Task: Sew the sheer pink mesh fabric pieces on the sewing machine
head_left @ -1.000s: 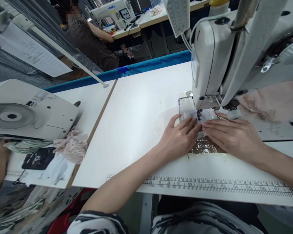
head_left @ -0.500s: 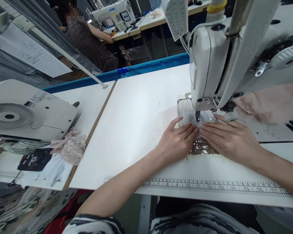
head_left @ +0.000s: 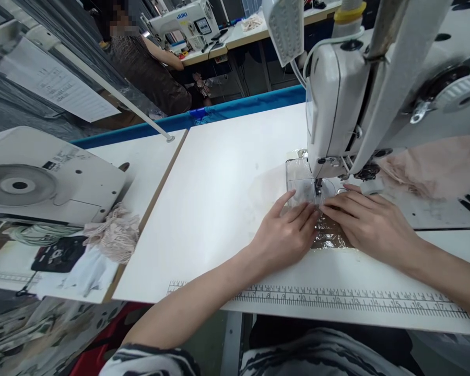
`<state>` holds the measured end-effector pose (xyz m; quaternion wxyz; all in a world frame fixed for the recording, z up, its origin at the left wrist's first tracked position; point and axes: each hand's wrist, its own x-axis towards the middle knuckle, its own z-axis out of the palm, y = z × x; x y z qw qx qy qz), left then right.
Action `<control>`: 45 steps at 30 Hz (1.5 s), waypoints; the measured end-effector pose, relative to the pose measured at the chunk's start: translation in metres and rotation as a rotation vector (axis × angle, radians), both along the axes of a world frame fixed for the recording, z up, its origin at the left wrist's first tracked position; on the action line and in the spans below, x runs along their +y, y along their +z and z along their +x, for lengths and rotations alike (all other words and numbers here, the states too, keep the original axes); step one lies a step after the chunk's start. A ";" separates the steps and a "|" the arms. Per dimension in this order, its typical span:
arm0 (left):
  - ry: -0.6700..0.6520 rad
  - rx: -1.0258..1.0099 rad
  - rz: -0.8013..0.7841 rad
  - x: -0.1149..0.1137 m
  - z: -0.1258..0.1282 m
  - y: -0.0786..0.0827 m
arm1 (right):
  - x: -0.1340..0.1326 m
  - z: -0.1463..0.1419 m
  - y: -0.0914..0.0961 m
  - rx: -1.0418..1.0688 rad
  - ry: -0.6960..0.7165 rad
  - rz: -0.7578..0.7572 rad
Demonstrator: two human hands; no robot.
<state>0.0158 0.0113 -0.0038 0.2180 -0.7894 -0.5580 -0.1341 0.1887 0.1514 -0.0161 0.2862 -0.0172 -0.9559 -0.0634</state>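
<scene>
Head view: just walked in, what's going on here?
A person sits at a white table with both hands at a sewing machine. The left hand and right hand lie palm down just in front of the presser foot, fingertips close together. The thin material under the fingers is hard to make out. Pale pink fabric lies beyond the right hand, beneath the machine's arm. Another person is at a separate table behind.
</scene>
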 end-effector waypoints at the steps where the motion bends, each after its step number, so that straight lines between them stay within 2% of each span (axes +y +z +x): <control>1: 0.003 0.012 0.007 -0.001 0.002 0.001 | 0.000 0.000 0.000 0.002 0.013 -0.013; 10: 0.049 0.072 -0.006 -0.006 0.010 0.003 | 0.000 0.001 0.002 0.015 0.012 -0.021; 22: 0.090 0.060 -0.023 0.000 0.003 -0.004 | 0.002 -0.002 -0.001 -0.045 -0.065 0.076; 38: 0.131 0.003 -0.067 0.011 -0.005 -0.010 | 0.004 -0.008 0.005 -0.071 -0.151 0.161; 45: 0.152 -0.024 -0.100 0.017 -0.007 -0.012 | 0.008 -0.007 0.002 -0.041 -0.115 0.133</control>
